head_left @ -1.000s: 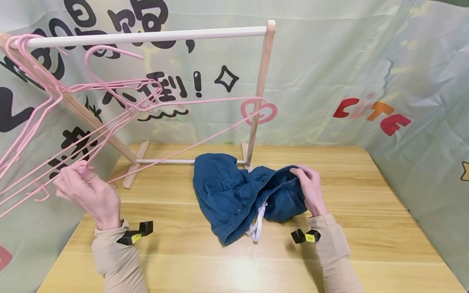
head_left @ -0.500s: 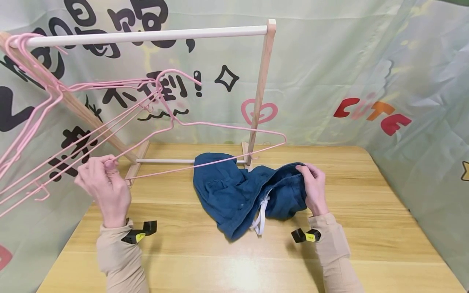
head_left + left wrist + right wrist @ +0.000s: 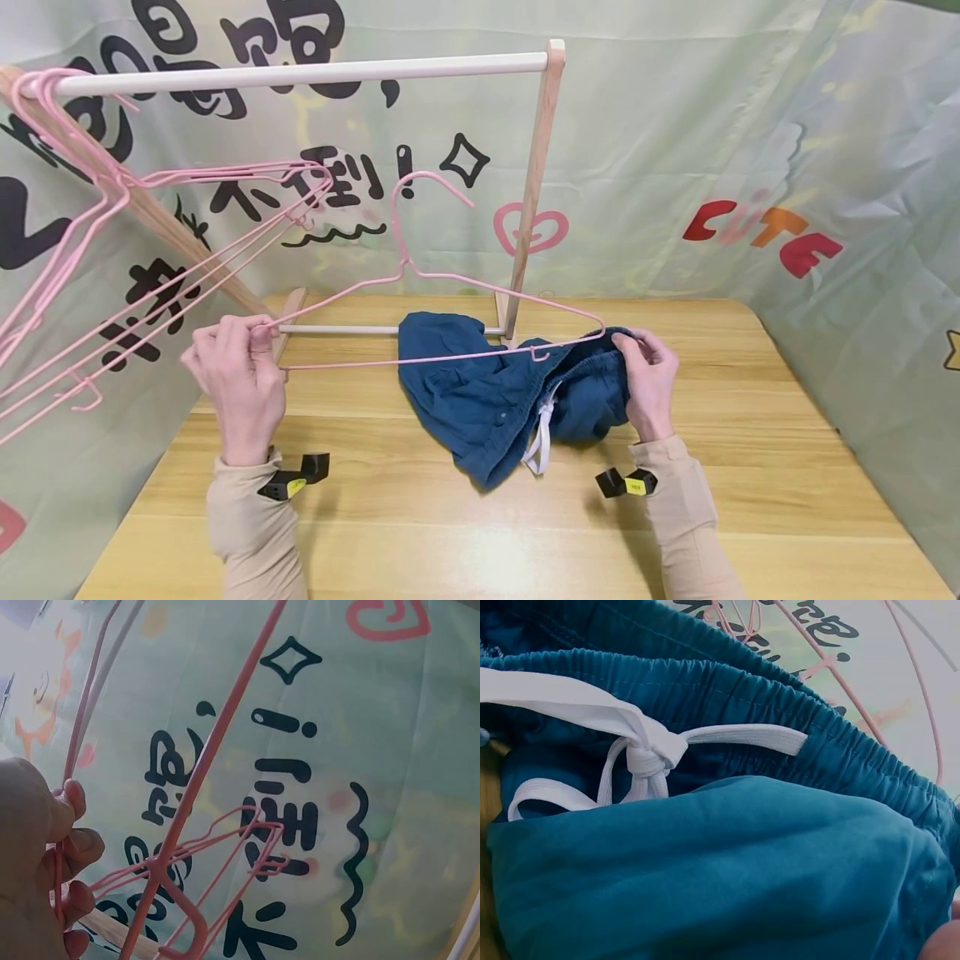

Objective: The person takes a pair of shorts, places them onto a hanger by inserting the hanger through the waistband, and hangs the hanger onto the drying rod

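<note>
My left hand [image 3: 238, 385] grips the left end of a pink wire hanger [image 3: 406, 263], its hook pointing up. The left wrist view shows my curled fingers [image 3: 75, 851] against the hanger's wire. Dark blue shorts [image 3: 459, 396] lie bunched on the table, the waistband gathered and a white drawstring [image 3: 649, 757] tied in a knot. At the right end of the waistband, my right hand [image 3: 651, 387] pinches the edge and lifts it partly open. The hanger's right end reaches over the waistband opening, close to my right fingers. Whether it touches the cloth I cannot tell.
Behind the shorts stands a wooden rack with a white top rail [image 3: 322, 74]. Several pink hangers [image 3: 112, 179] hang at its left end, jutting toward my left arm. A printed cloth backdrop [image 3: 660, 150] surrounds the wooden table [image 3: 757, 467].
My left hand has brought the hanger right and lower, away from the hanging ones, levelling it until its right end reaches the waistband. My right hand keeps its pinch and has shifted slightly right.
</note>
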The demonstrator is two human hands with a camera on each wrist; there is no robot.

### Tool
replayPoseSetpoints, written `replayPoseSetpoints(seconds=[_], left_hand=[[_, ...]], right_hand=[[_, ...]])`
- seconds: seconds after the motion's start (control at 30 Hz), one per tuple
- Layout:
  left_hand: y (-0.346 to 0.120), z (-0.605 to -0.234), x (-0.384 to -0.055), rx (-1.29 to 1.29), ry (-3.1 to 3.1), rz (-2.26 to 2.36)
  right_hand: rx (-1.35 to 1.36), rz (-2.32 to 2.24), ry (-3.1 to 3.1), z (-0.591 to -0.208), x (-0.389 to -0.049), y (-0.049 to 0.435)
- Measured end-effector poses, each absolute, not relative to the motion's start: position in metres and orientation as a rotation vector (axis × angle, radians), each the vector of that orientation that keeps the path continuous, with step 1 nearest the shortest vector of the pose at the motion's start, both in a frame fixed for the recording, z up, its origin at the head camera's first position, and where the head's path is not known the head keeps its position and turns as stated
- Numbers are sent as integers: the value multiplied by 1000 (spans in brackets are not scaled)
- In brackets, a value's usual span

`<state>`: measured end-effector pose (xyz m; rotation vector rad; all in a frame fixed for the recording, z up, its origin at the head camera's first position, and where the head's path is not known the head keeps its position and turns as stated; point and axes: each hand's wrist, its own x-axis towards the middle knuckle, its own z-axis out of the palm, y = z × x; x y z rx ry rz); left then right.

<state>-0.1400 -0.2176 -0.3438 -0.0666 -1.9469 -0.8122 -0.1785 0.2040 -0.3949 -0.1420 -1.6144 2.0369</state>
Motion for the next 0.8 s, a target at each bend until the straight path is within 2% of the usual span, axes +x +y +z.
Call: replayPoseSetpoints(seconds=[0.8], left_hand=[[-199,-330,-125,-116,-1891,-724]], right_hand=[[-179,2067,-1591,-394,-180,205]])
